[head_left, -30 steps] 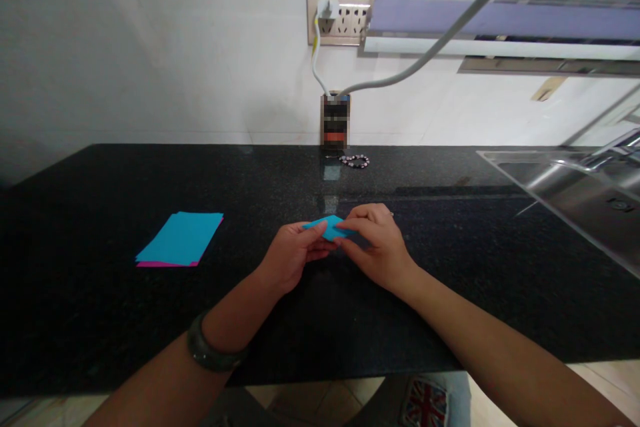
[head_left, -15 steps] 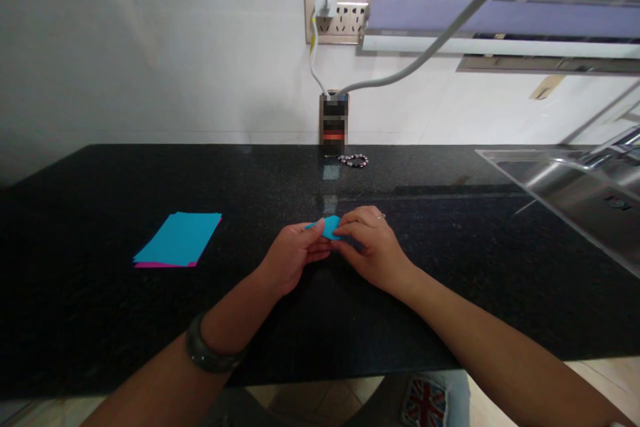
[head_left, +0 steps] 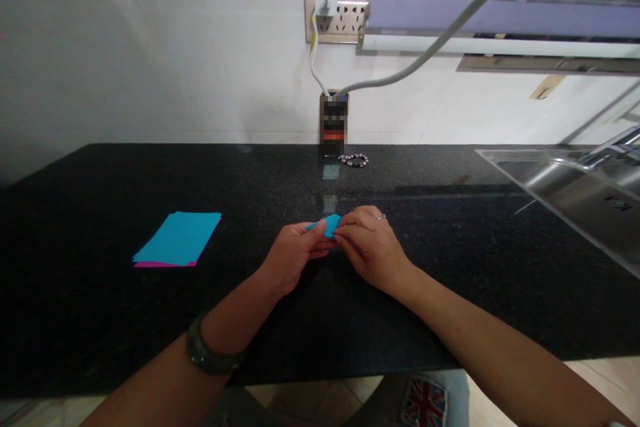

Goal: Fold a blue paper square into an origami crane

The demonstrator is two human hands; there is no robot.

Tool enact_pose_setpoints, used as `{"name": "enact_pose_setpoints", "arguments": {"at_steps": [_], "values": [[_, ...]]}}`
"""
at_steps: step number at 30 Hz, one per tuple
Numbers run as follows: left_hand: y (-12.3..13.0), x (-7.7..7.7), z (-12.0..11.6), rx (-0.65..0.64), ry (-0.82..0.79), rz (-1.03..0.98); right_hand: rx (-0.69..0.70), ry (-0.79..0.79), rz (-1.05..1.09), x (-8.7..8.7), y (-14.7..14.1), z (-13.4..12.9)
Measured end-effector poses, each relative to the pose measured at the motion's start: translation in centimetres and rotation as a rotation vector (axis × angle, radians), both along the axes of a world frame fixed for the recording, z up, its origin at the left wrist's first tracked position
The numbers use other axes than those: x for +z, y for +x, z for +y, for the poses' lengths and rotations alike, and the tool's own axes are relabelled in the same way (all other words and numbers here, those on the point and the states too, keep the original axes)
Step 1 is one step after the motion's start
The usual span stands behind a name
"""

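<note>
Above the counter (head_left: 150,320), both hands (head_left: 295,255) pinch blue paper (head_left: 330,224).

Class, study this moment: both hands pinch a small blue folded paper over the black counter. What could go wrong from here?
1. The blue paper is small and mostly hidden between the left hand and right hand, so a crease could land crooked or the paper might tear.
2. The sink is close on the right; a dropped piece could slide in and may get wet.
3. A left forearm sweep might scatter the paper stack.
</note>
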State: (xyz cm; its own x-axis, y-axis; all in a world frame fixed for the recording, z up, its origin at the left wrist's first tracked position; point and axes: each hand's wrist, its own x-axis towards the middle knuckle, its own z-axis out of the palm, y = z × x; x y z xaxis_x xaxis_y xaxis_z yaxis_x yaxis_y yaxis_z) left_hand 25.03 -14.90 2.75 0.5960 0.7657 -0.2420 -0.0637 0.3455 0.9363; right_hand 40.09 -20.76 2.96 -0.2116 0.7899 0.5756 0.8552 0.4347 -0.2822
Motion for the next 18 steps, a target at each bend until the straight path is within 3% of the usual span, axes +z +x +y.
{"name": "enact_pose_setpoints", "arguments": {"at_steps": [18], "values": [[0.27, -0.27, -0.31, 0.022, -0.021, 0.024, -0.058, -0.057, 0.103, -0.52, -0.59, 0.0]]}}
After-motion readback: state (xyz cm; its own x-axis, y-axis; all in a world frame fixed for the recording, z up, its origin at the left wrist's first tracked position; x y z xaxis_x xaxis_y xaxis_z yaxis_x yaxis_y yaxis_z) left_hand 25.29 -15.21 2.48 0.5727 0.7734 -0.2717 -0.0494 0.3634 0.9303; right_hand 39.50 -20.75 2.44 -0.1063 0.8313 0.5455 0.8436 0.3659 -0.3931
